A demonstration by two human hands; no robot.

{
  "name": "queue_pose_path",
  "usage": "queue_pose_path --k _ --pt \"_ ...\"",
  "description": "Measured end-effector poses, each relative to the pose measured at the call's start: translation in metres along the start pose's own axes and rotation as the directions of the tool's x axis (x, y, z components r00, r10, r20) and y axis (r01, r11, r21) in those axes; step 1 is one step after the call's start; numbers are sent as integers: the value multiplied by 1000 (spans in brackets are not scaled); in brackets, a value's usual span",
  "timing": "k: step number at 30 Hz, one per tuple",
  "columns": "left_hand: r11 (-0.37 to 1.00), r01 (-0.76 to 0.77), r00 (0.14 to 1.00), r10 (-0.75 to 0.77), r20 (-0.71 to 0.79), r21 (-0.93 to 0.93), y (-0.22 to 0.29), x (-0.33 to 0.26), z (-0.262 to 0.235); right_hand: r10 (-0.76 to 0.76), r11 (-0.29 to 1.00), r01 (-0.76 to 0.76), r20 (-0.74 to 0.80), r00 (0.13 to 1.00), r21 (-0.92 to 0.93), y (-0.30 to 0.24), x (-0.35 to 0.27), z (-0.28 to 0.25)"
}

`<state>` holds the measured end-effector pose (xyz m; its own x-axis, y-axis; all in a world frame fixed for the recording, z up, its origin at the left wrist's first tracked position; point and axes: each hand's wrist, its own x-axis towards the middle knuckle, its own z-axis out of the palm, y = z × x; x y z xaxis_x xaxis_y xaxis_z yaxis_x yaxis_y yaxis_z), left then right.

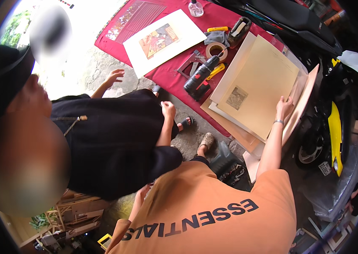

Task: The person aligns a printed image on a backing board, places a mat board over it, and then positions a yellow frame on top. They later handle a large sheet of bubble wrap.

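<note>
My right hand [285, 107] grips the right edge of a tan mat board [268, 72] that bears a small dark print [236, 98]. The board lies tilted on top of a stack of pale and brown sheets [234, 134], which overhangs the near right corner of a red-covered table [168, 86]. Low at my left side, my left hand [142, 195] is partly hidden by my orange shirt, so its fingers are unclear. Farther left on the table lies a white mat board [191, 31] with a coloured picture [159, 40] in its middle.
A cordless drill [202, 76], a tape roll [216, 51], yellow cutters [216, 71] and a clear bottle [196, 8] sit on the table. A person in black [115, 139] stands close at my left, one hand [169, 110] near the table. Motorbike parts [335, 139] crowd the right.
</note>
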<state>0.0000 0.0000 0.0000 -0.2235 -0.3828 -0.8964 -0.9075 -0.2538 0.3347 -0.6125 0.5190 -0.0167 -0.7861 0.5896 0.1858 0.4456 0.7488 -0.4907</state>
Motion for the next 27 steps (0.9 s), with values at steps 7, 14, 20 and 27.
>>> queue_pose_path --k 7,14,20,27 --pt "983 -80 995 90 -50 165 1 -10 -9 -242 807 266 -116 963 527 -68 -110 -32" --pt "951 -134 988 149 -33 277 -30 21 -33 -321 700 -2 317 893 714 -139 -269 -96" --pt "933 -191 981 171 93 304 -3 60 -64 -617 631 474 27 786 614 -130 -318 -113" --pt "943 -238 963 198 184 231 20 153 -133 -392 660 140 180 902 738 -152 -377 -170"
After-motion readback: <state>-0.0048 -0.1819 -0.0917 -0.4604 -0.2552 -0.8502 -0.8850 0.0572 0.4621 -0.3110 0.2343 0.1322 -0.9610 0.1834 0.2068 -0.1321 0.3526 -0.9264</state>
